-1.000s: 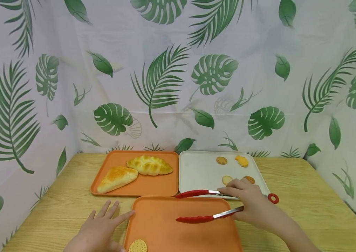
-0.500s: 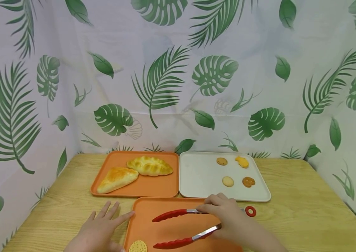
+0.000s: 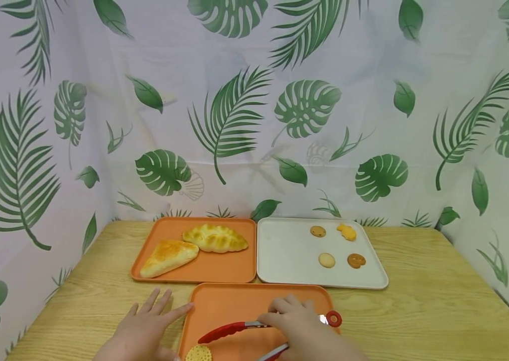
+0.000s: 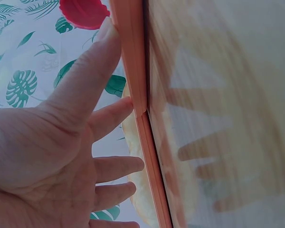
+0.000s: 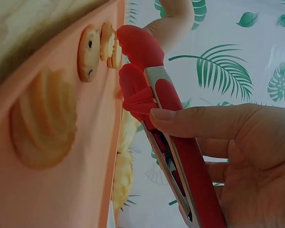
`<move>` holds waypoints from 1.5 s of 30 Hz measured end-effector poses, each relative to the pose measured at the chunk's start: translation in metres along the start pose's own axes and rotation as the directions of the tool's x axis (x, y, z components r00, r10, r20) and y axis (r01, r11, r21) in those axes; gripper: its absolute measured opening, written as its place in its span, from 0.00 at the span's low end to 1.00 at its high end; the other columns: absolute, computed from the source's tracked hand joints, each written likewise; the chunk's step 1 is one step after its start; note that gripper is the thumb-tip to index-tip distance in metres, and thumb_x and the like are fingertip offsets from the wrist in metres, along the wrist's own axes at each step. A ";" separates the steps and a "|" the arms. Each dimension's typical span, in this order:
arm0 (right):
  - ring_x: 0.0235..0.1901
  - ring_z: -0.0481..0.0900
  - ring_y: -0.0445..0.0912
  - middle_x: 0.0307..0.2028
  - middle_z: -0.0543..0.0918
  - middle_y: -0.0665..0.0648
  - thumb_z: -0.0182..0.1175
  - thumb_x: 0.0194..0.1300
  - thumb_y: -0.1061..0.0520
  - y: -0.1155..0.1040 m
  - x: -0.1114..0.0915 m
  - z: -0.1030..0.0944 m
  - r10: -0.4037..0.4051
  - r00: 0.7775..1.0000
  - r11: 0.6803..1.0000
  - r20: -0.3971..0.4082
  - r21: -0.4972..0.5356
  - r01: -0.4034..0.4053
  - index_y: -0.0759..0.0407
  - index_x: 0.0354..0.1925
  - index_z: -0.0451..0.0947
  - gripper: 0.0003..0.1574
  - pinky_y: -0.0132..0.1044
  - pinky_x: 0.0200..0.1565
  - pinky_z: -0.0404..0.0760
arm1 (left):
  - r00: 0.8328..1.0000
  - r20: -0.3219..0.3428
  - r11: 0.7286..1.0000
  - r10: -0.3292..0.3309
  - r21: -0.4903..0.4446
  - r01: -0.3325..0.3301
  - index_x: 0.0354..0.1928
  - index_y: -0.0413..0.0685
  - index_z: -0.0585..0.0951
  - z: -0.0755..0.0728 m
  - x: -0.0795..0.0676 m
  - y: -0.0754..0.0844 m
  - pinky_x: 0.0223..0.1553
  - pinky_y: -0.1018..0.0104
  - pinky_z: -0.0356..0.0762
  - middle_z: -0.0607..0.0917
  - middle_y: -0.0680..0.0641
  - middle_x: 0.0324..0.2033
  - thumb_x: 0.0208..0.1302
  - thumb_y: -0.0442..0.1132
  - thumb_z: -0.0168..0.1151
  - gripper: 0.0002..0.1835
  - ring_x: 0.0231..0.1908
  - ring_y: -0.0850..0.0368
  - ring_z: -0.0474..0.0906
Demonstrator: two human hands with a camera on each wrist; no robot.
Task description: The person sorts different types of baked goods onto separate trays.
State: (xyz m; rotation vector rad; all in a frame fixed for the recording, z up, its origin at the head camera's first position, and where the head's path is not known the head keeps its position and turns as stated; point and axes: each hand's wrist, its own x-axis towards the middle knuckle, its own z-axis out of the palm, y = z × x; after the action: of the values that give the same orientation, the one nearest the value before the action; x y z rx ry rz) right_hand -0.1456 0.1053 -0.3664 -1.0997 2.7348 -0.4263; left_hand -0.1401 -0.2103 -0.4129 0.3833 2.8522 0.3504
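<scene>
My right hand (image 3: pixel 297 328) grips a pair of tongs (image 3: pixel 226 331) with red tips, spread apart over the near orange tray (image 3: pixel 241 300). One tip is close to a round yellow cracker (image 3: pixel 199 353) at the tray's left side; I see nothing between the tips. Fingers spread, my left hand (image 3: pixel 137 331) rests against the tray's left rim, and the left wrist view shows its thumb (image 4: pixel 97 54) on that rim. The right wrist view also shows a swirl cookie (image 5: pixel 43 121) and a chip-dotted cookie (image 5: pixel 89 53) on this tray, below the head view's edge.
Behind, another orange tray (image 3: pixel 225 271) bears a triangular bread (image 3: pixel 169 257) and a braided bread (image 3: pixel 215 238). Touching it at right, a white tray (image 3: pixel 288 253) carries several small cookies, one fish-shaped (image 3: pixel 346 231). A leaf-print cloth (image 3: pixel 245 125) hangs behind the wooden table (image 3: pixel 421 301).
My right hand has carried the tongs from the white tray's front edge leftward and nearer, down to the cracker. My left hand has stayed at the tray's rim.
</scene>
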 end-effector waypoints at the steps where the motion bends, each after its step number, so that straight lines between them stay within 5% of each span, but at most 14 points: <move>1: 0.41 0.63 0.38 0.38 0.70 0.40 0.67 0.41 0.37 -0.001 0.001 0.001 -0.005 1.000 1.000 -0.004 -0.008 0.005 0.42 0.48 0.75 0.33 0.34 0.35 0.59 | 1.000 0.001 1.000 0.000 0.001 0.000 0.63 0.74 0.61 0.000 0.000 0.000 0.52 0.27 0.52 0.61 0.39 0.65 0.27 0.67 0.64 0.50 0.66 0.35 0.48; 7: 0.39 0.62 0.38 0.37 0.69 0.40 0.62 0.40 0.29 -0.007 0.007 0.002 0.026 0.999 0.998 0.042 -0.058 -0.024 0.41 0.48 0.75 0.37 0.33 0.34 0.58 | 1.000 0.002 1.000 -0.003 -0.001 0.003 0.63 0.74 0.61 0.000 0.000 -0.001 0.52 0.27 0.52 0.61 0.39 0.65 0.27 0.67 0.64 0.50 0.66 0.35 0.48; 18: 0.36 0.61 0.38 0.33 0.67 0.40 0.71 0.41 0.45 -0.018 0.015 -0.001 0.099 0.992 0.991 0.078 -0.102 -0.091 0.38 0.47 0.76 0.30 0.34 0.33 0.58 | 1.000 0.003 1.000 -0.004 -0.004 0.004 0.63 0.73 0.62 -0.002 0.000 0.002 0.52 0.27 0.52 0.61 0.39 0.65 0.27 0.67 0.64 0.50 0.66 0.35 0.48; 29: 0.36 0.64 0.40 0.32 0.71 0.43 0.67 0.35 0.63 0.000 0.008 -0.009 0.120 0.990 0.989 -0.074 -0.078 -0.125 0.43 0.42 0.79 0.31 0.35 0.31 0.61 | 1.000 0.009 1.000 -0.003 0.006 0.003 0.63 0.74 0.62 -0.002 0.000 0.003 0.53 0.28 0.52 0.61 0.39 0.65 0.28 0.66 0.65 0.50 0.67 0.36 0.48; 35: 0.35 0.64 0.41 0.32 0.72 0.45 0.72 0.34 0.60 0.013 0.008 -0.017 0.201 0.966 0.974 -0.162 -0.068 -0.214 0.48 0.42 0.81 0.29 0.38 0.31 0.63 | 1.000 0.014 1.000 -0.001 0.012 0.001 0.63 0.75 0.61 -0.002 0.000 0.001 0.53 0.28 0.52 0.60 0.40 0.65 0.29 0.66 0.65 0.49 0.67 0.36 0.48; 45: 0.40 0.67 0.43 0.34 0.74 0.46 0.75 0.33 0.55 0.037 0.001 -0.044 0.336 0.895 0.925 -0.293 -0.076 -0.372 0.49 0.44 0.80 0.33 0.41 0.33 0.69 | 1.000 -0.001 1.000 0.021 0.008 -0.021 0.63 0.74 0.62 -0.001 -0.001 0.000 0.51 0.27 0.54 0.61 0.39 0.65 0.29 0.67 0.63 0.49 0.66 0.34 0.50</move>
State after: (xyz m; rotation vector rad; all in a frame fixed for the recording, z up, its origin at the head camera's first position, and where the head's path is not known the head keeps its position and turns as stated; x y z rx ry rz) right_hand -0.1817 0.1387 -0.3370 -0.5697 3.1601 -0.3716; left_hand -0.1396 -0.2109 -0.4117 0.4146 2.8536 0.3432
